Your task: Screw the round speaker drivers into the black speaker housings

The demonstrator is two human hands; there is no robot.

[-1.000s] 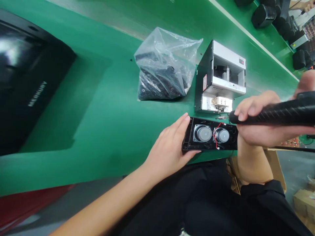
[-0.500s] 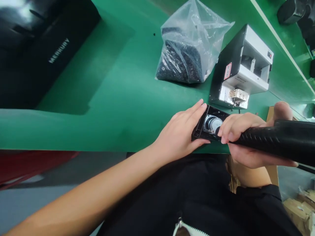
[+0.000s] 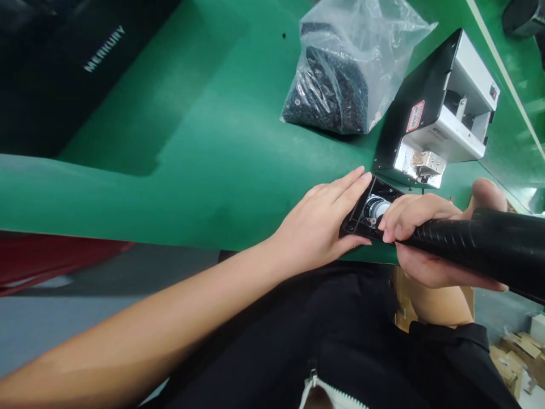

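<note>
A black speaker housing point(image 3: 367, 215) lies at the near edge of the green bench, with a round speaker driver point(image 3: 376, 207) showing inside it. My left hand point(image 3: 323, 224) grips the housing's left end, fingers along its far edge and thumb at the near edge. My right hand point(image 3: 430, 238) is wrapped round a black electric screwdriver point(image 3: 477, 247) and covers the housing's right part. The screwdriver's tip is hidden behind my fingers.
A grey and black screw feeder box point(image 3: 438, 122) stands just behind the housing. A clear plastic bag of dark parts point(image 3: 344, 74) lies left of it. A large black box marked MERKURY point(image 3: 63, 62) is at the far left. Cardboard boxes point(image 3: 517, 349) sit on the floor at right.
My right hand has brought the screwdriver from beside the screw feeder down over the housing, covering the right driver. The view has shifted, so everything sits further right and higher.
</note>
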